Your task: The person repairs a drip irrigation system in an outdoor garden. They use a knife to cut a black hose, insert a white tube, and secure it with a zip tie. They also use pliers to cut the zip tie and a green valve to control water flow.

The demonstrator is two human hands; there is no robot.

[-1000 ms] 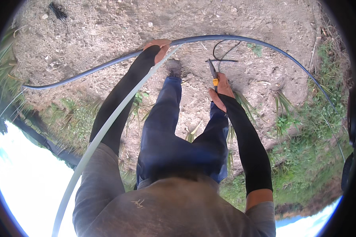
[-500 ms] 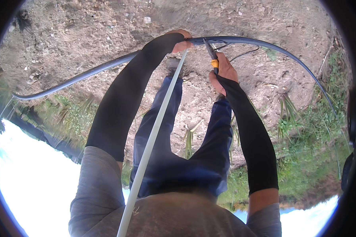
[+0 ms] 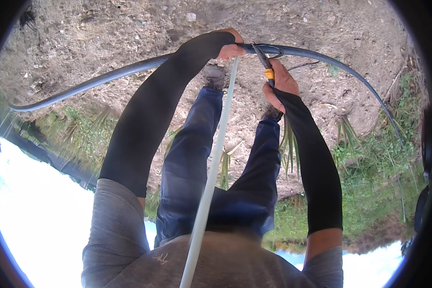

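Observation:
A thick dark cable or hose (image 3: 111,75) arches across in front of me. My left hand (image 3: 232,48) is closed around it near the top of the arch. At the underside of that hand ends a long pale rod (image 3: 211,177), which runs down past my trousers to the lower edge; whether the fingers hold it too is hidden. My right hand (image 3: 284,82) is closed on pliers with a yellow band on the handle (image 3: 263,58). Their jaws touch the cable just right of my left hand. Thin black wire (image 3: 276,52) loops beside the jaws, its tail hanging off rightward.
Dry, stony ground (image 3: 129,29) spreads below and beyond the cable. My shoe (image 3: 214,77) stands under the left hand. Grass (image 3: 369,177) and palm-like leaves (image 3: 289,149) grow at the sides. The cable's right end drops into the grass.
Both hands have shifted slightly right, along with the pliers. The pale rod has swung right and stands more upright. The pliers remain at the cable.

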